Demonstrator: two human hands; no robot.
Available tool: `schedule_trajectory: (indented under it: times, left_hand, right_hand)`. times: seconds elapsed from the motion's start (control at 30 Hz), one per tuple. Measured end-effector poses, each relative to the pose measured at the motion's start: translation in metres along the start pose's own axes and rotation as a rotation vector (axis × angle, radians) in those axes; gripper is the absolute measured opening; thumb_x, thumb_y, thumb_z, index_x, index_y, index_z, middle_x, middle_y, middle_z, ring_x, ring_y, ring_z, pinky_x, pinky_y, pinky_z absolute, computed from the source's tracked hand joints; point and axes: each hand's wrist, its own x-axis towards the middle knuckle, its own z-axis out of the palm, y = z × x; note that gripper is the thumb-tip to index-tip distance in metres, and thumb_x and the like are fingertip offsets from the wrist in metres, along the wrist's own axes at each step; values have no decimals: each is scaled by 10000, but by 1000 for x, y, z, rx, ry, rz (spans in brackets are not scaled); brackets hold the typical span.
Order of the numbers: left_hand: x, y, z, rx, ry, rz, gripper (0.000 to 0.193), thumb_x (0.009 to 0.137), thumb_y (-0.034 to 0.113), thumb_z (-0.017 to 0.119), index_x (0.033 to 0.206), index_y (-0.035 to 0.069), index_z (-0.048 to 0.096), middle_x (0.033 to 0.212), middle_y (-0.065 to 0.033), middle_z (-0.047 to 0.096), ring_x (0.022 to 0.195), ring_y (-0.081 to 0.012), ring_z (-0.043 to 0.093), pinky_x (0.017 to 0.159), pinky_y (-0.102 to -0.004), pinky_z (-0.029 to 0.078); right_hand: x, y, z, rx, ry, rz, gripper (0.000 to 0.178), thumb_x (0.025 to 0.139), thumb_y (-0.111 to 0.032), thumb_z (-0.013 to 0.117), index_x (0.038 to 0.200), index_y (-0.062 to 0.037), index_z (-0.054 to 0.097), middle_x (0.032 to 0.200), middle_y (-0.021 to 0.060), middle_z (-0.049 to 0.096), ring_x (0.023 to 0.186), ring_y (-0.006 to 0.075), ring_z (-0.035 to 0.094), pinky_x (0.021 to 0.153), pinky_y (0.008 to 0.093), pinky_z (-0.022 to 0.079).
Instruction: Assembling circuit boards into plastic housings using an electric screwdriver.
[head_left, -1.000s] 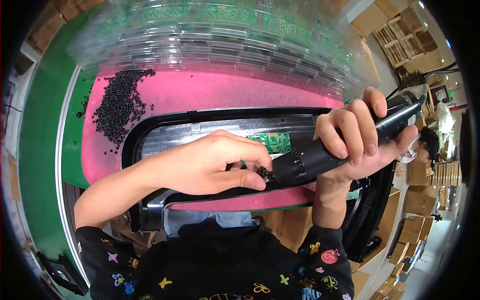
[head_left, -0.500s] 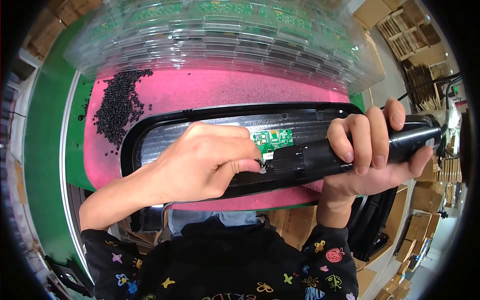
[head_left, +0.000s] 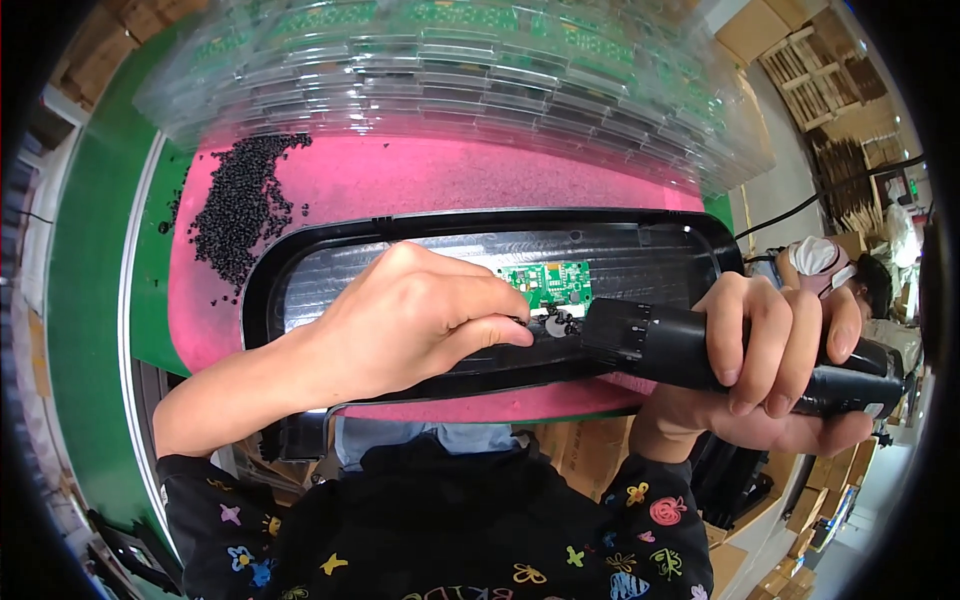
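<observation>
My right hand (head_left: 775,365) is wrapped round a black electric screwdriver (head_left: 680,343), tilted with its front end pointing left. My left hand (head_left: 430,325) is closed in a pinch just left of the screwdriver's front end. Several small black screws (head_left: 572,325) show beside the fingertips, with a small pale round patch among them; how many the fingers hold is hidden. Below both hands lies a long black plastic housing (head_left: 480,218) with a raised rim. A green circuit board (head_left: 560,280) sits inside it, partly covered by my left hand.
Clear plastic trays (head_left: 450,85) holding green boards are stacked across the back of the pink mat (head_left: 420,165). A heap of small black screws (head_left: 240,205) lies at the mat's left. A cable (head_left: 800,207) runs at the right. Another person (head_left: 820,265) is in the right background.
The screwdriver has moved right and down in my right hand, away from my left fingertips, and its tilt has changed. The left hand stays nearly in place. Another person has become visible.
</observation>
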Motion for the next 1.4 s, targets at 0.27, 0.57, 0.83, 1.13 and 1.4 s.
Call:
schedule_trajectory:
  times: [0.27,0.57,0.83,1.13,1.4]
  left_hand:
    - [-1,-2,5,-27,1,15,118,792,34,747,878,-14,683,728,-129,668,643,-277,664,559,-326,513]
    - [-2,1,0,-19,-82,-52,156,793,63,752,897,-16,666,776,-130,676,666,-274,664,564,-336,512]
    - [-2,0,-1,110,-129,20,145,799,77,745,872,-11,657,725,-113,630,623,-290,629,525,-359,477]
    - [-3,-3,1,49,-69,18,159,777,47,756,893,-28,678,724,-136,647,626,-295,646,540,-342,505]
    - [-4,2,-2,57,-121,-7,173,768,61,765,870,-39,667,692,-129,621,597,-298,618,522,-357,477]
  right_hand:
    - [0,-2,-1,-5,-13,-14,391,810,-374,670,981,-92,462,593,-27,537,422,67,507,481,227,460]
    - [-2,0,-2,-13,-10,-7,396,799,-370,686,973,-98,457,587,-26,539,417,70,506,470,229,461]
    - [-3,2,3,4,20,-7,379,792,-343,701,956,-95,465,582,-26,539,413,69,503,466,230,471]
    - [-3,3,0,5,-12,-13,387,789,-356,693,953,-91,463,592,-26,537,431,69,506,504,225,471]
    - [-6,9,-4,5,-123,14,390,811,-329,706,980,-78,461,624,-7,571,451,78,533,466,225,471]
